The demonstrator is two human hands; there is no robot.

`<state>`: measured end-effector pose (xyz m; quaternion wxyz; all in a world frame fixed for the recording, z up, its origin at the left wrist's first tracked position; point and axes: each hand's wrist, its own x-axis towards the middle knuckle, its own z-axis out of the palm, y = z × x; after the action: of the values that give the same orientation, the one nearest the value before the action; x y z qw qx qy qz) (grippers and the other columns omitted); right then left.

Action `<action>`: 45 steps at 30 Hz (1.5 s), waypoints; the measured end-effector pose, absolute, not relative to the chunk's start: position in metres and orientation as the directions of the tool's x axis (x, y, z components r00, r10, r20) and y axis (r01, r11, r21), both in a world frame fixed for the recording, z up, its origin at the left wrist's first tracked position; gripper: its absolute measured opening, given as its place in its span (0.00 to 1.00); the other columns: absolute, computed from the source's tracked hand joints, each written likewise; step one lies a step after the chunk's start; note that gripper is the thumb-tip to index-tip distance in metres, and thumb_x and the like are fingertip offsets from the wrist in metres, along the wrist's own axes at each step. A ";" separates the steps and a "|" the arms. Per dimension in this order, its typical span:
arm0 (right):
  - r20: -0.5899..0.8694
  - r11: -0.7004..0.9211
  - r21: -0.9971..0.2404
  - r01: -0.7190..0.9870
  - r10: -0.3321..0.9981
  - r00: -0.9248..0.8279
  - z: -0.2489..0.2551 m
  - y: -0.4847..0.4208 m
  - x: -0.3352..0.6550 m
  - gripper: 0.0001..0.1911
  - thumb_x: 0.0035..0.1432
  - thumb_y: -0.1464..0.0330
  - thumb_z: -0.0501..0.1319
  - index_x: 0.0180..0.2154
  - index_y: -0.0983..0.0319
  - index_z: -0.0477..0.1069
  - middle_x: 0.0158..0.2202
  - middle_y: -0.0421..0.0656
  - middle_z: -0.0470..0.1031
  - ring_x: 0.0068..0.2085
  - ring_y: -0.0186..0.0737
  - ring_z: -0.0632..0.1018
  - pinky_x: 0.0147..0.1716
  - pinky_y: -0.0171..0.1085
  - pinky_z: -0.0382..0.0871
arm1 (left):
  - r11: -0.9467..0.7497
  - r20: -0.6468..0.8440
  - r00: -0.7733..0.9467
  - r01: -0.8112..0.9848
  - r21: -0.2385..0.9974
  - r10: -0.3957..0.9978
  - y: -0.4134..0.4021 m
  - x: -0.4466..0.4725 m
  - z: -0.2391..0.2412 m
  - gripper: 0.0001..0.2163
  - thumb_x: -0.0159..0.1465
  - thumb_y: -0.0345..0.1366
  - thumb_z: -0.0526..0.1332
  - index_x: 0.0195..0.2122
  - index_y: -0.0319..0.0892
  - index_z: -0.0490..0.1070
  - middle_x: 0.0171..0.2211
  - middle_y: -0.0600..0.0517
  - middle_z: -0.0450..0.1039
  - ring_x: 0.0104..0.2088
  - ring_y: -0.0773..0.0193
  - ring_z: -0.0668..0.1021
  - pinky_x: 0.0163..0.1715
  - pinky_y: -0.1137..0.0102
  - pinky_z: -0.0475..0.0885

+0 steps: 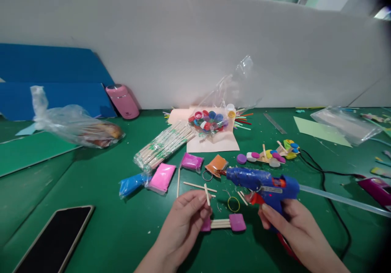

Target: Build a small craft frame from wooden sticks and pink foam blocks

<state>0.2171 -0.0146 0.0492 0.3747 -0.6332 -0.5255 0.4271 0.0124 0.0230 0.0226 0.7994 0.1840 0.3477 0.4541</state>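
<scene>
Between its thumb and fingers my left hand (187, 220) pinches a short wooden stick (207, 195), held nearly upright. My right hand (290, 224) is wrapped round the handle of a blue hot glue gun (262, 181), whose nozzle points left toward the stick but apart from it. A long clear glue stick (342, 199) sticks out of the gun's back. Under my left hand lies a row of wooden sticks (220, 223) joining two purple clay blocks (238, 222); the left block is partly hidden by my fingers. A yellow ring (233, 204) and loose stick pieces (200, 186) lie just beyond.
Clay packets in pink (162, 178), purple (192, 162), orange (216, 165) and blue (132, 184) lie mid-table near bagged wooden sticks (165, 145). A phone (55, 240) is at front left, a pink bottle (122, 101) behind. A black cord (325, 187) runs along the right.
</scene>
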 end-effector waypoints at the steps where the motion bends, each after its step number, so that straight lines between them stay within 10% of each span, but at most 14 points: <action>1: -0.141 -0.170 -0.905 0.389 0.985 0.101 0.049 -0.018 0.218 0.13 0.54 0.59 0.56 0.25 0.61 0.65 0.20 0.39 0.68 0.24 0.36 0.70 0.23 0.32 0.64 | 0.520 -0.392 0.343 -0.600 0.608 0.854 0.023 0.013 0.022 0.07 0.54 0.32 0.63 0.21 0.35 0.70 0.15 0.55 0.61 0.19 0.72 0.62 0.20 0.77 0.56; 12: 0.074 0.034 -0.675 0.737 0.997 0.021 0.049 -0.030 0.221 0.16 0.52 0.55 0.54 0.22 0.58 0.71 0.15 0.41 0.70 0.17 0.39 0.70 0.16 0.33 0.64 | 0.516 -0.380 0.349 -0.590 0.621 0.857 0.018 0.014 0.025 0.06 0.51 0.31 0.64 0.21 0.35 0.71 0.15 0.55 0.62 0.19 0.72 0.62 0.20 0.77 0.56; 45: 0.066 0.121 -0.607 0.786 0.993 -0.101 0.049 -0.039 0.228 0.17 0.56 0.58 0.51 0.38 0.59 0.73 0.20 0.41 0.72 0.19 0.39 0.72 0.16 0.32 0.65 | 0.489 -0.369 0.321 -0.589 0.643 0.872 0.014 0.014 0.026 0.05 0.49 0.31 0.66 0.21 0.35 0.72 0.16 0.55 0.64 0.20 0.73 0.63 0.21 0.76 0.58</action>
<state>0.2280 -0.0389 0.0490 0.2384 -0.6265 -0.7096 0.2172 0.0143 0.0141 0.0259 0.7876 0.2008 0.3524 0.4638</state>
